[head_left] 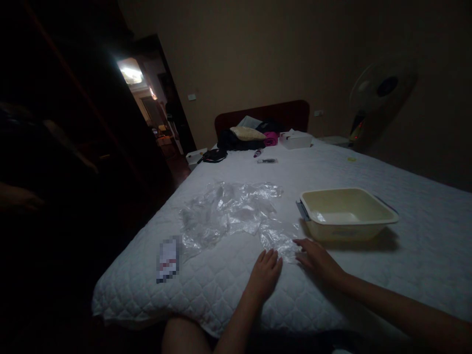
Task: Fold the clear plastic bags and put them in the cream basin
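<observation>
Left hand point(266, 271) laid flat and unclenched at the near edge of crumpled clear plastic point(239, 214) mid-bed, right hand point(319, 260) with fingertips at its near right corner, pinching or not cannot be told, 1 cream tub point(348, 232) farther right, white quilted bed point(217, 290) beneath, dark headboard point(298, 113) far.

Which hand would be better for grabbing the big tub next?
Probably the right hand: it's just by the near left corner of the tub, while the left hand is farther away.
</observation>
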A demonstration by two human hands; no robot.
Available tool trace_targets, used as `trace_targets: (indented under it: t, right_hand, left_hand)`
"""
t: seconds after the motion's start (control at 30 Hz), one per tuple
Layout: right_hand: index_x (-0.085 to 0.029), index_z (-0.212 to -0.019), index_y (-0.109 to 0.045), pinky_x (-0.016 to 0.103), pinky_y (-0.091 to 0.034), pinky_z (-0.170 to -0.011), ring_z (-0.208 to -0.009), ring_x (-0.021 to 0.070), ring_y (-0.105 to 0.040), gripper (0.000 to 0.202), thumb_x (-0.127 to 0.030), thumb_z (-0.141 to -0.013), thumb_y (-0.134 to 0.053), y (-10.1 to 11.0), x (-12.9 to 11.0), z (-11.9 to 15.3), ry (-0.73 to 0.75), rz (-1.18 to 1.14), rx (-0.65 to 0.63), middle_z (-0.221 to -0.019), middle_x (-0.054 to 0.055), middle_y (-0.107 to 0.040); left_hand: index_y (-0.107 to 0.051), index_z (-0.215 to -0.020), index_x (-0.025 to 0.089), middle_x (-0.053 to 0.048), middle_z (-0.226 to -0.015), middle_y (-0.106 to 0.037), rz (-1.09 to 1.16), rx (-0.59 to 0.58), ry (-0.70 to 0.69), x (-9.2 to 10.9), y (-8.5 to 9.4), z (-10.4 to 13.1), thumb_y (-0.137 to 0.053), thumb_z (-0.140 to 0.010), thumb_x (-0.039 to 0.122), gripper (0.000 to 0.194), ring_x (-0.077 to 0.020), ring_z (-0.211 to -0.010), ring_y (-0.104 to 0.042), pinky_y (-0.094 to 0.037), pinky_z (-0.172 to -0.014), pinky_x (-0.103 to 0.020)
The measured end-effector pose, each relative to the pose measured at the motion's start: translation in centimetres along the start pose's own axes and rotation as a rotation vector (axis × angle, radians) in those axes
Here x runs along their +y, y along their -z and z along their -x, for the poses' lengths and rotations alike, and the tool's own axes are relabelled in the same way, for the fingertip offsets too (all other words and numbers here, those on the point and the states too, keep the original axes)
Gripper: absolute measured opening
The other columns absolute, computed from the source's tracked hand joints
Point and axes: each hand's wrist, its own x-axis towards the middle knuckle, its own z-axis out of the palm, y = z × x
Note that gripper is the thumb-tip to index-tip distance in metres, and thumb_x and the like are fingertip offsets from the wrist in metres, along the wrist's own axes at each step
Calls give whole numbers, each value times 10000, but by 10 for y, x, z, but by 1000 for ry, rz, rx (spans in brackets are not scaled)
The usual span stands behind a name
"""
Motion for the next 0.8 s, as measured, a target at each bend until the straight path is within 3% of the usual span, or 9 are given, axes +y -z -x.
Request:
trace_targets:
  t: [0.2, 0.4, 0.63, 0.8]
  right_hand:
    - [-176, -1042, -540, 361, -458, -766, -751, 181, -600, 271, -274, -792, -502, -1, 4, -22, -74, -72, -13, -937, 77, -621]
    - [-121, -1060, -537, 344, -429, -818, -942, 223, -557, 298, -242, -793, -489, -14, 12, -28, -130, 33, -63, -1018, 131, -585]
    - [-138, -868, -619, 304, -415, -715, -811, 211, -574, 190, -234, -743, -514, -10, 10, -42, -335, 80, -238, -862, 100, -614]
    - [-151, -760, -600, 273, -396, -664, -741, 183, -562, 129, -198, -708, -492, -8, 6, -42, -345, 33, -215, -781, 66, -607]
  left_hand:
    - [-456, -1189, 190, -88, -1258, -479, -20, 0, -1, 0, 0, 1, -412, -870, 200, 322, -203, -1208, -376, -308, -990, -399]
    - [-462, -1188, 189, -84, -1252, -486, -3, 18, -2, -1, -5, 1, -411, -868, 196, 324, -217, -1200, -386, -308, -988, -409]
    - [-450, -1198, 197, -68, -1269, -472, -3, 10, 15, -1, -6, 3, -429, -862, 197, 337, -204, -1214, -366, -280, -1011, -387]
    - [-454, -1193, 198, -71, -1260, -481, -5, 12, 20, -1, -5, 2, -429, -864, 204, 330, -202, -1208, -374, -287, -1007, -388]
